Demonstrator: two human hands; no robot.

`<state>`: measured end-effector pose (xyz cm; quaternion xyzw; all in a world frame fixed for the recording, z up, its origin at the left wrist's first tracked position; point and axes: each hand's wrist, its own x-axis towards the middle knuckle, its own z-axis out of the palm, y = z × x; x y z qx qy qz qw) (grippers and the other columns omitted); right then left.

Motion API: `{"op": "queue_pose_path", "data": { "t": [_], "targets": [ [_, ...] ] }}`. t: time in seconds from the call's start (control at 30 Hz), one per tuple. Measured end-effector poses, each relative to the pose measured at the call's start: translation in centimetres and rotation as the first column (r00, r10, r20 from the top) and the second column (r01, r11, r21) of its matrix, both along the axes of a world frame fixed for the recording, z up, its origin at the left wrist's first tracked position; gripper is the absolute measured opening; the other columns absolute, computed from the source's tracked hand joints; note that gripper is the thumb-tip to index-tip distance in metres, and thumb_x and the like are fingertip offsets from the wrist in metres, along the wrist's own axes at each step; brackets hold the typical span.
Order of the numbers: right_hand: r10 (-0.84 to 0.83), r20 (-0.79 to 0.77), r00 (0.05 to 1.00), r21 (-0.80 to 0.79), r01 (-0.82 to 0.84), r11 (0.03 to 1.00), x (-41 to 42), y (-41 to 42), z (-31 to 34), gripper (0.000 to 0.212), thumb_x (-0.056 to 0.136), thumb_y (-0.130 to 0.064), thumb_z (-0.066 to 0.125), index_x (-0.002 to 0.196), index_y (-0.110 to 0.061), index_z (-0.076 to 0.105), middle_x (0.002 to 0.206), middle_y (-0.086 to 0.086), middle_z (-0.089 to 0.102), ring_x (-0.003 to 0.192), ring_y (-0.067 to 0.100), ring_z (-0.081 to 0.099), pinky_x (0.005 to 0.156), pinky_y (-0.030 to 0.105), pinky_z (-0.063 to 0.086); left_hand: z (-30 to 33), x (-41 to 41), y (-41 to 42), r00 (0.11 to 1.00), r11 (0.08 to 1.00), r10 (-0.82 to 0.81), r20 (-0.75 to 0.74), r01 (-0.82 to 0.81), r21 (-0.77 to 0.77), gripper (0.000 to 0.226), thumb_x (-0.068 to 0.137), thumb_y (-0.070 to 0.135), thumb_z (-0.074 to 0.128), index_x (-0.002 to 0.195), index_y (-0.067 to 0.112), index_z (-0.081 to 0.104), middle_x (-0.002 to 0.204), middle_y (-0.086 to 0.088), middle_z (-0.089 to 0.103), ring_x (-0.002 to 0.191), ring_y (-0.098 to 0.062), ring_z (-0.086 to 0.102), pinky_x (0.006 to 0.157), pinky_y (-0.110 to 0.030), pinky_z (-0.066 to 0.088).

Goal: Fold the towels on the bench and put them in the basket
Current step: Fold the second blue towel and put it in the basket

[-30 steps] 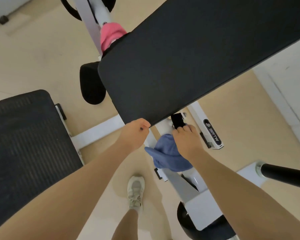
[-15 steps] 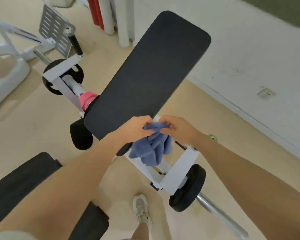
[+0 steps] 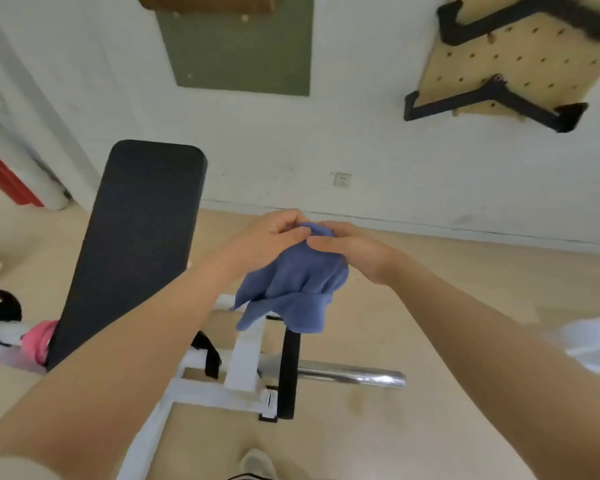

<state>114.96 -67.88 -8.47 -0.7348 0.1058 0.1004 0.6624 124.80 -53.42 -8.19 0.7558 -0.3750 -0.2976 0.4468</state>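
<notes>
A crumpled blue towel hangs in the air in front of me, to the right of the black padded bench. My left hand and my right hand meet at its top edge, and both pinch the cloth with curled fingers. The towel's lower folds dangle over the bench's white frame. A pink towel peeks out at the bench's lower left side. No basket is in view.
A chrome bar sticks out right from the white frame, with a black strap hanging by it. White wall and wooden pegboard lie ahead. Red and white rolls stand at the far left. A white object sits at the right edge.
The blue towel came up from under the bench, taken by both hands, and is now held high. My view tilted up from the floor to the wall.
</notes>
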Motion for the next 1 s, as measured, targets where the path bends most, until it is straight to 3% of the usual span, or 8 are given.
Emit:
{"op": "queue_pose_path", "data": {
  "t": [0.13, 0.2, 0.33, 0.4, 0.53, 0.63, 0.73, 1.0],
  "targets": [
    [-0.235, 0.067, 0.97, -0.123, 0.242, 0.962, -10.5, -5.4, 0.7, 0.016, 0.08, -0.02, 0.065, 0.073, -0.008, 0.057, 0.067, -0.005, 0.054, 0.064, 0.009, 0.053, 0.06, 0.019, 0.039, 0.6, -8.8, -6.9, 0.996, 0.996, -0.09, 0.028, 0.091, -0.02, 0.024, 0.095, 0.024, 0.049, 0.072, 0.025, 0.058, 0.059, 0.022, 0.06, 0.059, 0.003, 0.051, 0.064, -0.018, 0.041],
    [-0.336, 0.108, 0.936, -0.174, 0.351, 0.92, -16.4, -7.9, 0.7, 0.027, 0.085, -0.018, 0.064, 0.066, -0.011, 0.046, 0.057, -0.008, 0.042, 0.054, 0.006, 0.043, 0.054, 0.017, 0.033, 0.2, -14.0, -10.3, 0.989, 0.99, -0.143, 0.022, 0.143, -0.014, 0.026, 0.093, 0.025, 0.052, 0.067, 0.023, 0.055, 0.051, 0.021, 0.054, 0.051, 0.006, 0.047, 0.056, -0.012, 0.038],
    [-0.445, 0.116, 0.888, -0.291, 0.458, 0.84, -28.4, -12.6, -0.3, 0.02, 0.09, -0.016, 0.058, 0.076, -0.009, 0.046, 0.069, 0.003, 0.04, 0.067, 0.015, 0.039, 0.056, 0.019, 0.032, -3.0, -23.6, -17.0, 0.927, 0.915, -0.369, 0.065, 0.35, 0.2, 0.008, 0.083, 0.028, 0.064, 0.08, 0.021, 0.063, 0.07, 0.011, 0.057, 0.068, -0.005, 0.053, 0.069, -0.023, 0.045],
    [-0.506, 0.113, 0.855, -0.323, 0.513, 0.795, -34.3, -14.9, -0.9, 0.024, 0.092, -0.015, 0.055, 0.07, -0.013, 0.044, 0.068, 0.002, 0.041, 0.069, 0.015, 0.039, 0.06, 0.024, 0.031, -4.7, -27.9, -20.2, 0.903, 0.878, -0.426, 0.056, 0.397, 0.267, 0.026, 0.079, 0.032, 0.066, 0.084, 0.007, 0.062, 0.074, -0.002, 0.051, 0.071, -0.015, 0.048, 0.069, -0.03, 0.041],
    [-0.683, 0.122, 0.72, -0.343, 0.676, 0.652, -44.7, -19.4, -1.4, 0.029, 0.092, -0.018, 0.057, 0.067, -0.015, 0.043, 0.064, -0.003, 0.041, 0.06, 0.011, 0.039, 0.054, 0.018, 0.032, -5.5, -36.6, -26.1, 0.947, 0.939, -0.322, -0.011, 0.321, 0.126, 0.032, 0.086, 0.031, 0.061, 0.059, 0.019, 0.05, 0.057, 0.004, 0.044, 0.056, -0.013, 0.04, 0.055, -0.027, 0.03],
    [-0.801, 0.158, 0.577, -0.345, 0.792, 0.503, -51.4, -23.0, -1.4, 0.025, 0.088, -0.02, 0.061, 0.073, -0.006, 0.048, 0.068, 0.005, 0.044, 0.064, 0.016, 0.042, 0.058, 0.027, 0.034, -4.8, -42.7, -30.4, 0.937, 0.947, -0.318, -0.142, 0.32, -0.007, 0.026, 0.092, 0.03, 0.053, 0.07, 0.024, 0.064, 0.06, 0.013, 0.063, 0.058, -0.003, 0.056, 0.059, -0.021, 0.044],
    [-0.857, 0.211, 0.469, -0.369, 0.851, 0.374, -56.9, -26.9, -1.2, 0.025, 0.087, -0.018, 0.061, 0.068, -0.016, 0.047, 0.066, -0.003, 0.046, 0.062, 0.011, 0.041, 0.058, 0.024, 0.033, -4.2, -47.4, -35.6, 0.899, 0.913, -0.408, -0.159, 0.407, -0.037, 0.032, 0.089, 0.036, 0.054, 0.084, 0.007, 0.065, 0.076, -0.001, 0.064, 0.07, -0.014, 0.056, 0.069, -0.029, 0.044],
    [-0.957, 0.209, 0.203, -0.44, 0.893, 0.093, -67.3, -40.9, -2.1, 0.031, 0.087, -0.017, 0.06, 0.061, -0.019, 0.042, 0.062, -0.005, 0.043, 0.058, 0.009, 0.039, 0.051, 0.022, 0.03, -4.4, -54.9, -51.6, 0.766, 0.751, -0.636, -0.097, 0.643, 0.149, 0.036, 0.089, 0.037, 0.055, 0.071, 0.006, 0.054, 0.064, -0.004, 0.049, 0.058, -0.015, 0.044, 0.053, -0.021, 0.039]
  ]
}}
